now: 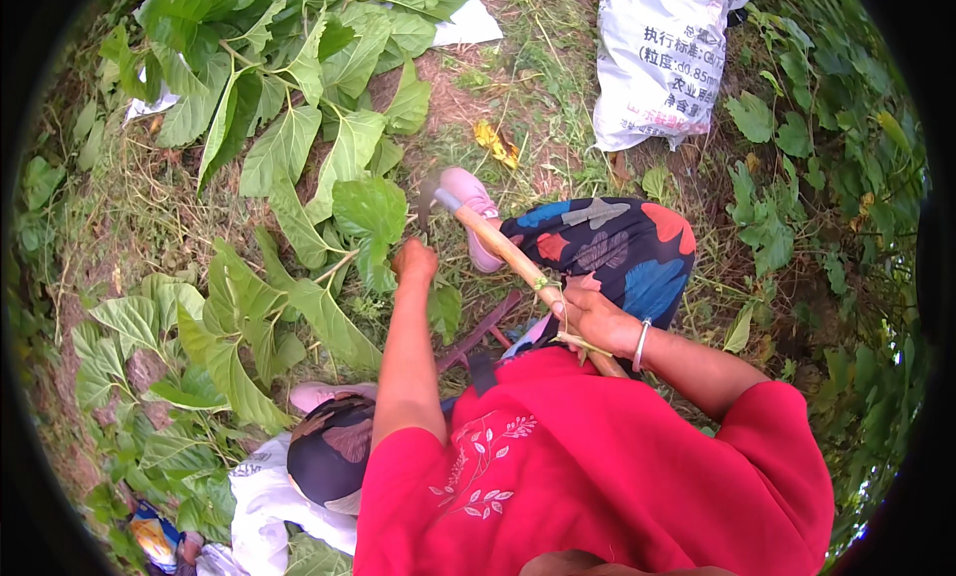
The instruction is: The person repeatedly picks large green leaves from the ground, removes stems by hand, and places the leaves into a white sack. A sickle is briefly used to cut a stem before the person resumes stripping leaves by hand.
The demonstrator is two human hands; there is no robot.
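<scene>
My right hand (pixel 596 319), with a pale bangle on its wrist, is closed round the long wooden handle of a sickle (pixel 513 259). The sickle slants up to the left, and its dark metal blade (pixel 427 200) is by the pink shoe on my right foot. A thin cut green stem (pixel 583 343) lies across the handle under that hand. Just below the blade, my left hand (pixel 415 261) makes a fist low among the plants. Broad green leaves (pixel 370 218) stand right beside it; what its fingers hold is hidden.
Large leafy stalks (pixel 289 148) spread over the upper left, with more leaves (pixel 244 317) below. A white printed sack (pixel 657 68) stands at the upper right. Vines (pixel 787 178) line the right side. White cloth or sacking (pixel 274 506) lies at the lower left.
</scene>
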